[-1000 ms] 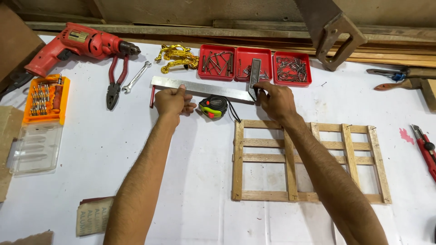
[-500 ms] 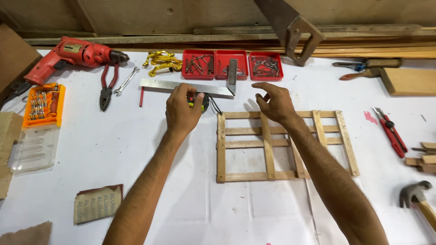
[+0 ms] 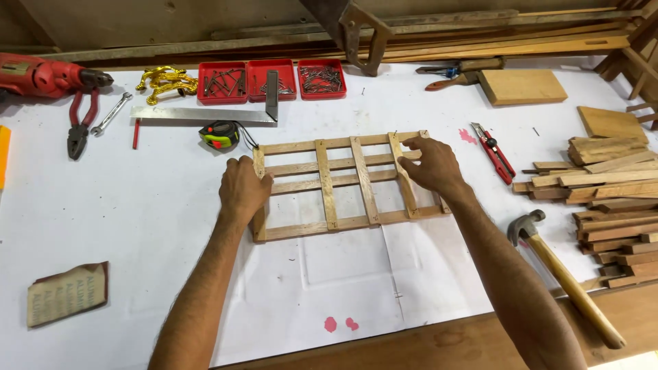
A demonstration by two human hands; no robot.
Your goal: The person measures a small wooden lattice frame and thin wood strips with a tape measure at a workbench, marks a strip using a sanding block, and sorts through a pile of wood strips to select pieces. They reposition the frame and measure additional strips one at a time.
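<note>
My left hand [image 3: 243, 188] lies flat on the left end of the frame [image 3: 346, 185], its grip loose, fingers draped over the end slat and pinning it rather than closing round it. My right hand [image 3: 432, 164] rests on the upper right part of the frame, fingers half spread, the tips touching the top rail near a cross slat; nothing is clasped in it. The frame lies flat on the white tabletop [image 3: 137, 226], near the middle, in front of me. As I judge it, the frame is largely built: long rails and several cross slats already sit in a grid, and a nail seems to stand up from the top rail, so some fixing may be left. Just beyond my left hand sits a tape measure [image 3: 219, 133], then a steel square [image 3: 205, 114] and red trays [image 3: 271, 79] of nails. To the right lie a hammer [image 3: 562, 274] and loose wood strips [image 3: 603, 199].
</note>
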